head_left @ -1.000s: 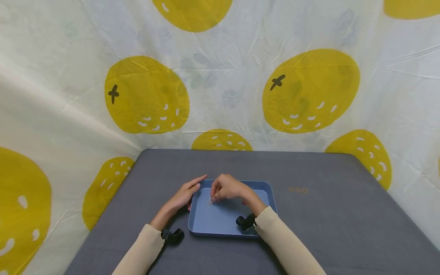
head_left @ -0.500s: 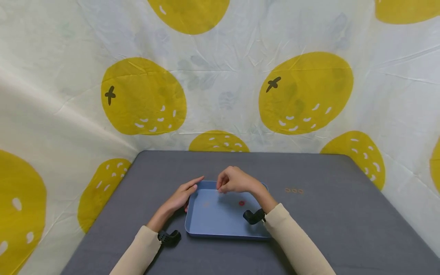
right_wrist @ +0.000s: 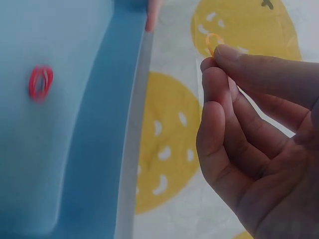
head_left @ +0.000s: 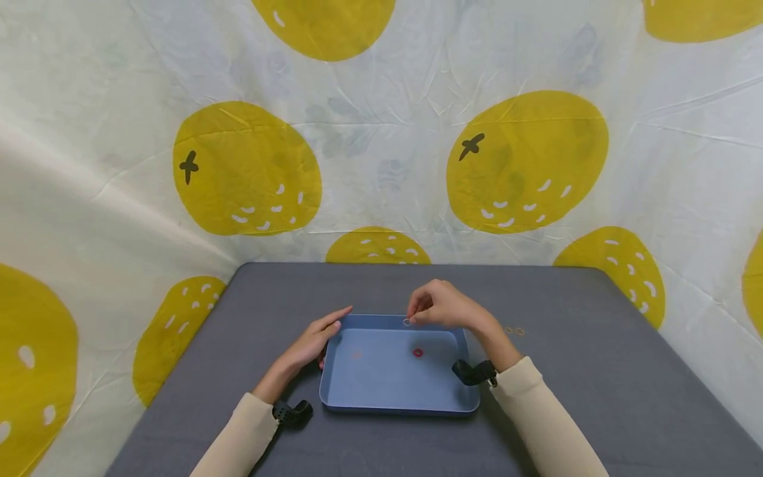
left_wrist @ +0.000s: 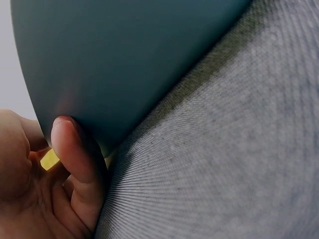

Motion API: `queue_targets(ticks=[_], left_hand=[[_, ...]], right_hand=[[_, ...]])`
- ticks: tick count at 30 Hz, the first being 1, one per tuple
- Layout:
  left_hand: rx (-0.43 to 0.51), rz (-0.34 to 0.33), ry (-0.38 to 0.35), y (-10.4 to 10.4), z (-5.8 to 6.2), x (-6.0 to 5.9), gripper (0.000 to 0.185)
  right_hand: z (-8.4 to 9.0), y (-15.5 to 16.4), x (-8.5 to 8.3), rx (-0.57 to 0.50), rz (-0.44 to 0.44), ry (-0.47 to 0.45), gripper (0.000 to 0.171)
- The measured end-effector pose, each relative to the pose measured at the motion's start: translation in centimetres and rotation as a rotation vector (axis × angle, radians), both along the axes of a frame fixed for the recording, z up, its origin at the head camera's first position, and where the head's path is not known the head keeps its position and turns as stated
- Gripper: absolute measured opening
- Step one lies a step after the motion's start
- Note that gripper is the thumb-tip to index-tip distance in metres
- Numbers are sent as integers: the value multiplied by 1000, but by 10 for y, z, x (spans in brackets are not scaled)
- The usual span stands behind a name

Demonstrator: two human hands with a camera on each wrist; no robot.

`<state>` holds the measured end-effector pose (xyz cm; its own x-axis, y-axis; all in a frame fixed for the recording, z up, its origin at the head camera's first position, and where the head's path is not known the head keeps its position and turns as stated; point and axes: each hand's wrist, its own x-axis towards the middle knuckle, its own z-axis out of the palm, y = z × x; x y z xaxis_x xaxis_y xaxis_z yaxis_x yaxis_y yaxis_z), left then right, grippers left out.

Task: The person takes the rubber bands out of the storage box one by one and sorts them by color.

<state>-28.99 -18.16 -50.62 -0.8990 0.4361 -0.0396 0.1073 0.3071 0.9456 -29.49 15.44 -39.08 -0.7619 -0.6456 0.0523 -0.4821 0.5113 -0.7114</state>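
Observation:
Between thumb and fingertips, my right hand pinches a small thin yellow-orange rubber band, held above the far rim of the blue tray. A red rubber band, looped in several strands in the right wrist view, lies inside the tray right of its middle. Farther left in it is a faint orange band. My left hand holds the tray's far left corner, thumb near the rim and index finger stretched along it. In the left wrist view a bent finger rests against the tray's outer wall.
Two thin orange bands lie on the grey tabletop to the right of the tray, partly behind my right forearm. A white curtain with big yellow fruit prints hangs behind the table.
My right hand has risen from the tray's left part and moved right to the far rim, with the rubber band pinched. The red band came into view; my left hand stays at the corner.

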Motion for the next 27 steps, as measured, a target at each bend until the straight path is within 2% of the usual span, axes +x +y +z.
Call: queue_targets(ticks=[5, 12, 19, 27], left_hand=[[-3, 4, -2, 0, 0, 1, 49], [0, 7, -15, 1, 1, 2, 48], [8, -4, -12, 1, 1, 2, 48], [-1, 12, -9, 1, 0, 2, 48]], right_hand=[[4, 19, 5, -32, -44, -12, 5], [5, 47, 8, -9, -113, 12, 5], [5, 73, 14, -1, -186, -10, 6], [1, 105, 19, -10, -220, -15, 9]])
